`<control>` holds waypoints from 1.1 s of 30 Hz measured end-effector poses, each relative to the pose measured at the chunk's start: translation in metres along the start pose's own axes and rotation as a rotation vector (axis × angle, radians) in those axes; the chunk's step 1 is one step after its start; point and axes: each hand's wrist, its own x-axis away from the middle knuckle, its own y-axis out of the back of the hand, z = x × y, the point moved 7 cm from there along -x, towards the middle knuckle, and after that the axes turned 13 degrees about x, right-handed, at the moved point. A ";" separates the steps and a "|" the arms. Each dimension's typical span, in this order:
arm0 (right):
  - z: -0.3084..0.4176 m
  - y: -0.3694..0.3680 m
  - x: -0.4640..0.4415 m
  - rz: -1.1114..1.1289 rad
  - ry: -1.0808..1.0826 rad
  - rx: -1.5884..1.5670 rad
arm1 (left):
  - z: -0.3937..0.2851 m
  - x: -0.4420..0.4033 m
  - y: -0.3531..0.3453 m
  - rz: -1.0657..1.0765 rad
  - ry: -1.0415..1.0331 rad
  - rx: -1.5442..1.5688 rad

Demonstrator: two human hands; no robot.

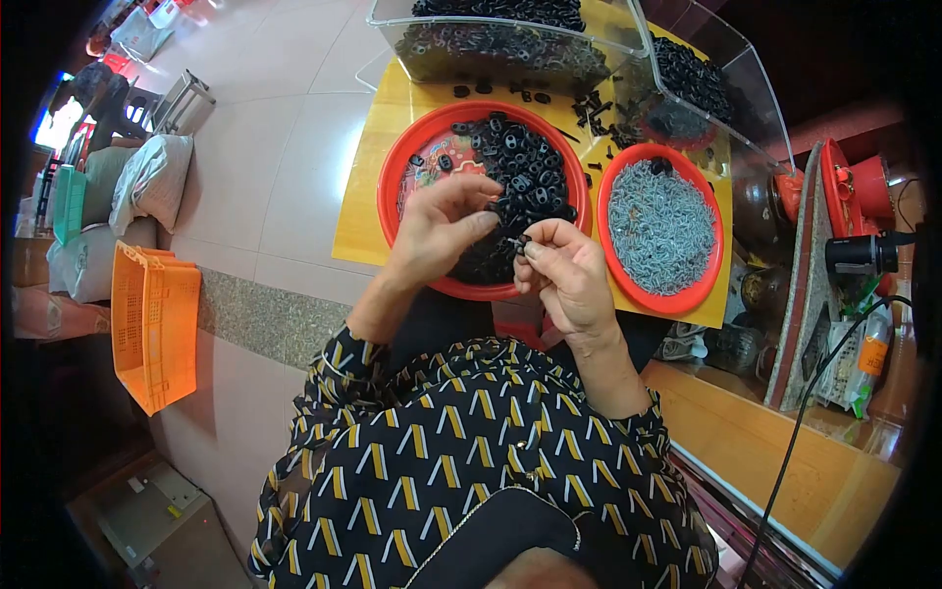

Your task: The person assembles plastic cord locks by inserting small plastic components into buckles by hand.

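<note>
My left hand [442, 228] hovers over a round red tray [389, 187], thumb and forefinger apart. Black plastic pieces [530, 162] with two holes lie heaped in that tray, some right behind my left fingertips. Just to the right, my right hand [567, 277] pinches a small black plastic piece [521, 242] between thumb and forefinger, above the tray's near right rim. What else may be inside the curled right fingers is hidden. Beside this hand, a smaller red tray [606, 245] holds many small silver screws [659, 231], with a black piece at its far edge.
Clear plastic bins [628, 74] of black parts stand at the back of the yellow table [358, 221]. Loose black parts [594, 113] lie before them. An orange crate [157, 329] sits on the floor at left, near sacks [152, 182]. A black cable [800, 422] hangs at right.
</note>
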 end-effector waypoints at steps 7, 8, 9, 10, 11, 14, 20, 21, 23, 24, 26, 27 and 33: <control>-0.004 -0.015 -0.009 -0.004 0.048 -0.201 | 0.023 0.028 -0.004 -0.237 -0.030 0.574; -0.003 -0.013 -0.010 -0.036 0.076 -0.211 | 0.024 0.030 -0.005 -0.236 -0.030 0.576; -0.002 -0.013 -0.010 -0.036 0.075 -0.210 | 0.026 0.033 -0.005 -0.244 -0.024 0.560; -0.001 -0.013 -0.010 -0.024 0.085 -0.209 | 0.026 0.035 -0.006 -0.252 -0.018 0.543; 0.000 -0.013 -0.010 -0.011 0.096 -0.208 | 0.026 0.036 -0.005 -0.252 -0.018 0.543; 0.002 -0.014 -0.010 0.006 0.108 -0.188 | 0.021 0.039 0.000 -0.229 0.006 0.426; 0.005 -0.010 -0.003 -0.048 0.031 -0.022 | 0.021 0.038 -0.004 -0.049 0.177 0.481; 0.008 -0.005 0.000 -0.105 0.023 0.024 | 0.023 0.040 -0.006 -0.031 0.223 0.561; 0.010 0.001 0.006 -0.126 0.032 0.154 | 0.027 0.043 -0.006 -0.017 0.270 0.644; 0.012 0.003 0.009 -0.148 0.045 0.283 | 0.027 0.044 -0.007 -0.002 0.271 0.695; 0.017 -0.004 0.015 -0.163 0.042 0.362 | 0.030 0.045 -0.007 0.012 0.276 0.748; 0.016 -0.006 0.017 -0.166 0.030 0.413 | 0.030 0.045 -0.007 0.017 0.268 0.762; 0.014 -0.013 0.017 -0.172 0.060 0.491 | 0.023 0.047 -0.008 -0.038 0.214 0.724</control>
